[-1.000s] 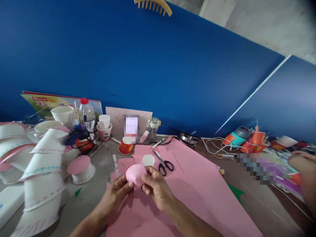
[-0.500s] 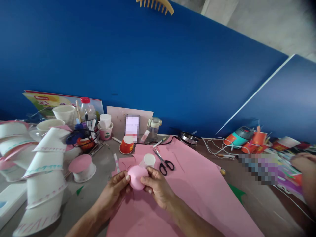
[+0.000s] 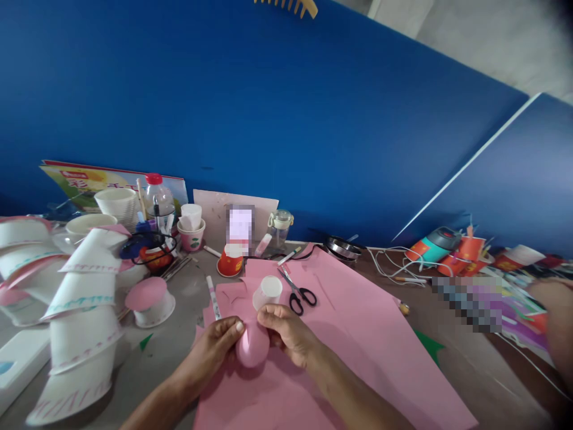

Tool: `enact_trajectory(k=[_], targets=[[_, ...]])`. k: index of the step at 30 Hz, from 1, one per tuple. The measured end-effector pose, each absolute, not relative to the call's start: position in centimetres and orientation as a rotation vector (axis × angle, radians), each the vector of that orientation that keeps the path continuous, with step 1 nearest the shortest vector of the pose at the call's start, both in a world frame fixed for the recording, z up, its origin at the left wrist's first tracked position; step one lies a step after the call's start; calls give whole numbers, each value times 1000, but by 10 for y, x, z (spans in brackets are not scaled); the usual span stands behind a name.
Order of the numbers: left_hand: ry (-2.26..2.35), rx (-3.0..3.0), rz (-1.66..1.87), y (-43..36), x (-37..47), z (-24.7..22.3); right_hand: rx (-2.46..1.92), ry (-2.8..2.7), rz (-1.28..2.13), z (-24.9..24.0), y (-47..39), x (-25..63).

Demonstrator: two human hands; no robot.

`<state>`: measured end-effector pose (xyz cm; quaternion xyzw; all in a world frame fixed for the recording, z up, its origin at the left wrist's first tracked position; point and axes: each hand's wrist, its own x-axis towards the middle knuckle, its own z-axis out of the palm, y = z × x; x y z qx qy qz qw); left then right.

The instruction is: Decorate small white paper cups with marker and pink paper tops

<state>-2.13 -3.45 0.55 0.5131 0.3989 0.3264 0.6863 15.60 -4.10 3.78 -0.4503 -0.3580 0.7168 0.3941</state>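
Observation:
Between my two hands is a small round piece of pink paper [image 3: 253,346], curved like a shallow cone. My left hand [image 3: 215,346] pinches its left edge with thumb and fingers. My right hand [image 3: 290,334] grips its upper right edge, the fingers partly hidden behind it. Just beyond my hands a small white paper cup [image 3: 269,291] sits upside down on large pink paper sheets [image 3: 371,334]. Scissors with black handles [image 3: 296,292] lie to the right of the cup. A white marker [image 3: 213,297] rests left of it.
White paper cups [image 3: 83,292] joined in a curved chain stand at the left, beside a pink-topped cup [image 3: 150,301]. A red cup [image 3: 230,261], a phone [image 3: 240,224] and a lidded jar [image 3: 280,230] are behind. At the right edge a person's arm [image 3: 557,328] shows.
The pink paper piece has moved slightly down toward me and tilted, with both hands still on it. More of the small white cup now shows.

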Motion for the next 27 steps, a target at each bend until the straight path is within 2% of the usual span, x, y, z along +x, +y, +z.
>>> enact_trajectory(k=[14, 27], targets=[[1004, 1388, 703, -32, -16, 13, -1272, -1096, 1772, 39, -44, 151], [1021, 1157, 735, -30, -18, 18, -1240, -1173, 1550, 31, -41, 151]])
